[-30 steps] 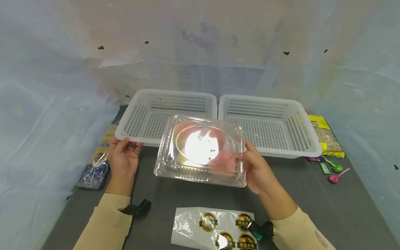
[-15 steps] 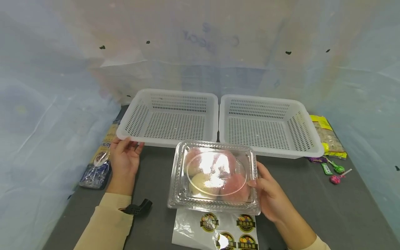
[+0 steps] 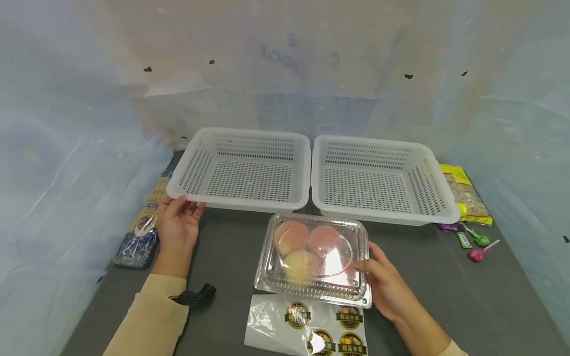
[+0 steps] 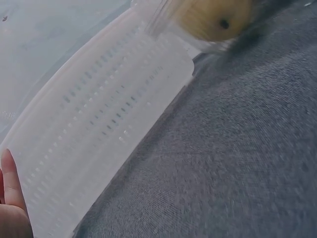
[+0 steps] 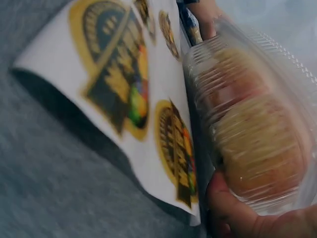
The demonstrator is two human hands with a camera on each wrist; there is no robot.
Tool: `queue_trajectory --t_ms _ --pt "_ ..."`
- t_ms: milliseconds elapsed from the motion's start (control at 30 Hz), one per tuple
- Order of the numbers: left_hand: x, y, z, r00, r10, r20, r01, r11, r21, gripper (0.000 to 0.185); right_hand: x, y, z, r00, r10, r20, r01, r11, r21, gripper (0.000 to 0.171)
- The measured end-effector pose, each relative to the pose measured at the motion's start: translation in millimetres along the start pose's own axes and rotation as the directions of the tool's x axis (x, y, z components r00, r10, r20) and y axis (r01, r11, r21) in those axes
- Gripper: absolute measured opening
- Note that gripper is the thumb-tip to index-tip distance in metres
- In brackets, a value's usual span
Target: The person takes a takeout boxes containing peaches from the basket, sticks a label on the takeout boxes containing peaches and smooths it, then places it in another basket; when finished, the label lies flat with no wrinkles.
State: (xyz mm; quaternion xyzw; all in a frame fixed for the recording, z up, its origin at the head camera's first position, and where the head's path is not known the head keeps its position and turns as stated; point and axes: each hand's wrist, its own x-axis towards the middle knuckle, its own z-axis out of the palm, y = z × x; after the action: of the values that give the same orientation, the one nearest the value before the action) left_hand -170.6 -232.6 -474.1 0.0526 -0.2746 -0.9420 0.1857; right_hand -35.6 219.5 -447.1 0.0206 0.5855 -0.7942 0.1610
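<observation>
My right hand [image 3: 389, 284] grips the right side of a clear plastic clamshell box [image 3: 307, 291], its thumb on the lid. Several peaches [image 3: 291, 237] show through the plastic; glare covers part of the lid. Whether the box touches the table is unclear. In the right wrist view, the thumb [image 5: 233, 208] lies against the box beside a peach [image 5: 260, 144]. My left hand [image 3: 178, 225] touches the front left rim of the left white basket [image 3: 245, 202] with its fingertips. One finger [image 4: 12, 183] looks straight along the basket wall in the left wrist view.
A second white basket [image 3: 383, 215] stands to the right. A sheet of round fruit stickers [image 3: 267, 321] lies in front of the box. Packages flank the baskets: a blue-and-tan bag [image 3: 138, 237] left, a yellow bag [image 3: 465, 195] right. Lollipops [image 3: 476, 254] lie nearby.
My right hand has brought the box of peaches down and toward me, slightly right, away from the baskets to just behind the sticker sheet. My left hand has stayed at the basket rim.
</observation>
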Motion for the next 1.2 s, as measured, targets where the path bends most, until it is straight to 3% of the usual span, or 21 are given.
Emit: queue_trajectory --t_ms 133,333,533,700,800,867,967,1033,1200 --pt "-0.5 2.3 -1.1 0.999 -0.033 -0.03 0.034 0.999 0.018 0.021 4.0 -3.3 -2.2 0.999 0.032 -0.03 -0.032 0.999 -0.028 0.064" --pt "-3.6 8.4 -2.9 0.989 -0.122 -0.088 0.128 0.989 0.074 0.015 7.1 -9.0 -8.0 0.997 0.072 -0.001 -0.072 0.994 -0.081 0.063" --pt "-9.2 17.4 -6.1 0.983 -0.18 -0.032 0.182 0.979 0.089 0.018 10.8 -14.0 -13.6 0.993 0.074 -0.091 -0.094 0.964 -0.247 0.064" --pt "-23.2 26.4 -7.3 0.951 -0.304 0.062 0.294 0.947 0.128 0.021 11.8 -12.8 -18.5 0.994 0.065 -0.093 -0.092 0.943 -0.319 0.065" --pt "-31.9 30.7 -7.7 0.899 -0.42 0.121 0.38 0.888 0.261 0.031 12.5 -11.1 -20.3 0.995 0.055 -0.084 -0.079 0.944 -0.32 0.066" --pt "-38.7 33.2 -6.0 0.852 -0.507 0.133 0.417 0.809 0.414 0.041 13.0 -10.0 -21.4 0.995 0.049 -0.085 -0.074 0.944 -0.321 0.066" --pt "-50.5 35.1 -2.1 0.764 -0.632 0.13 0.43 0.649 0.628 0.059 13.3 -8.9 -23.4 0.996 0.042 -0.081 -0.066 0.945 -0.321 0.066" --pt "-59.8 36.2 0.8 0.703 -0.7 0.124 0.427 0.555 0.714 0.068 13.1 -8.8 -24.3 0.996 0.038 -0.081 -0.062 0.944 -0.324 0.067" --pt "-85.6 38.7 2.7 0.539 -0.837 0.095 0.444 0.378 0.812 0.07 10.7 -12.8 -25.9 0.994 -0.005 -0.113 -0.034 0.937 -0.347 0.067"
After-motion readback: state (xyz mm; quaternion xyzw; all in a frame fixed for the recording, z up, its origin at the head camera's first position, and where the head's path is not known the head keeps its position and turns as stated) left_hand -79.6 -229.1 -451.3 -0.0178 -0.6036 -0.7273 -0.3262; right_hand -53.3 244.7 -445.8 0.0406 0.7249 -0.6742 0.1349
